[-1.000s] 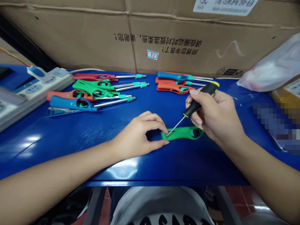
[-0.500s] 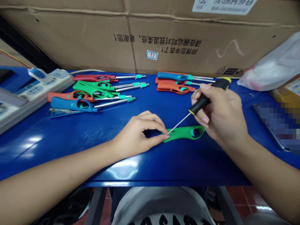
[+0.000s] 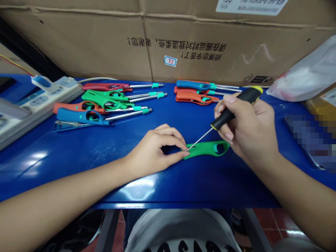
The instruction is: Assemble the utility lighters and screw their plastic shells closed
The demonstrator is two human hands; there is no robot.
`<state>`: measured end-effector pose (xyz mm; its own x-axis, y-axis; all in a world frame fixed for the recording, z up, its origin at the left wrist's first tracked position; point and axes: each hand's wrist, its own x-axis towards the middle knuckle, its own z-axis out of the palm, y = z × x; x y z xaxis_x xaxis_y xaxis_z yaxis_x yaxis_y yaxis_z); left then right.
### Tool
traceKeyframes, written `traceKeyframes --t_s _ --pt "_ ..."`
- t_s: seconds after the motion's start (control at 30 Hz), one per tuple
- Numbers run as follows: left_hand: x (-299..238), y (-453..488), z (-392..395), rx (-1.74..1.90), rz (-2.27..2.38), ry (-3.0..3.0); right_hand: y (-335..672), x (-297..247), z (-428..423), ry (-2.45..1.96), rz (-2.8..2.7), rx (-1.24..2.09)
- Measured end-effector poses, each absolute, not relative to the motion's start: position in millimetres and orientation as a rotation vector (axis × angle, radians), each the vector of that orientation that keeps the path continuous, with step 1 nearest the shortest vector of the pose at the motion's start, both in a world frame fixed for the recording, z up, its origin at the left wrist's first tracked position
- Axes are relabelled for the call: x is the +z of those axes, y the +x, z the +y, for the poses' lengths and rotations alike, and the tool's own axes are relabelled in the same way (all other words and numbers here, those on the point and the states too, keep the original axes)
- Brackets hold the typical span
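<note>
A green lighter body (image 3: 204, 149) lies flat on the blue table, its trigger opening toward the right. My left hand (image 3: 160, 148) pinches the body's left end between thumb and fingers. In my right hand (image 3: 249, 126) is a screwdriver (image 3: 226, 116) with a black and yellow handle, held at a slant. Its thin metal shaft runs down to the left, and the tip meets the green body's left end beside my left fingertips. Whatever lies right under the tip is too small to make out.
Several long-necked lighters in red, green (image 3: 105, 98), orange and blue (image 3: 81, 116) lie back left. More (image 3: 194, 99) lie back right. A white power strip (image 3: 39, 101) stands at left, a phone (image 3: 301, 143) at right. A cardboard box (image 3: 105, 45) walls off the back.
My right hand and the screwdriver handle have shifted very slightly to the right. The tip, the green lighter body and my left hand stay where they were.
</note>
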<state>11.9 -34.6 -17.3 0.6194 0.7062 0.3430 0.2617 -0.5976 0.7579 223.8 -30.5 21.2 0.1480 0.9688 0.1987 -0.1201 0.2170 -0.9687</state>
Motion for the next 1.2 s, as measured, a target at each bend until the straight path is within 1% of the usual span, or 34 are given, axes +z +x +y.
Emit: traceKeyframes --t_s 0.3,0.8,1.0,1.2 --pt "-18.0 10.4 -34.8 0.862 0.773 2.209 222.2 20.6 -34.8 -1.023 -1.237 0.895" --pt "-18.4 9.8 -35.9 0.932 0.789 2.291 219.5 27.1 -44.9 -1.085 -1.338 0.813" --pt "-17.0 10.0 -35.0 0.865 0.816 2.274 220.5 34.6 -50.0 -1.068 -1.41 0.743" --pt "-18.0 11.4 -34.9 0.778 0.808 2.319 221.0 30.1 -48.2 -1.066 -1.47 0.586"
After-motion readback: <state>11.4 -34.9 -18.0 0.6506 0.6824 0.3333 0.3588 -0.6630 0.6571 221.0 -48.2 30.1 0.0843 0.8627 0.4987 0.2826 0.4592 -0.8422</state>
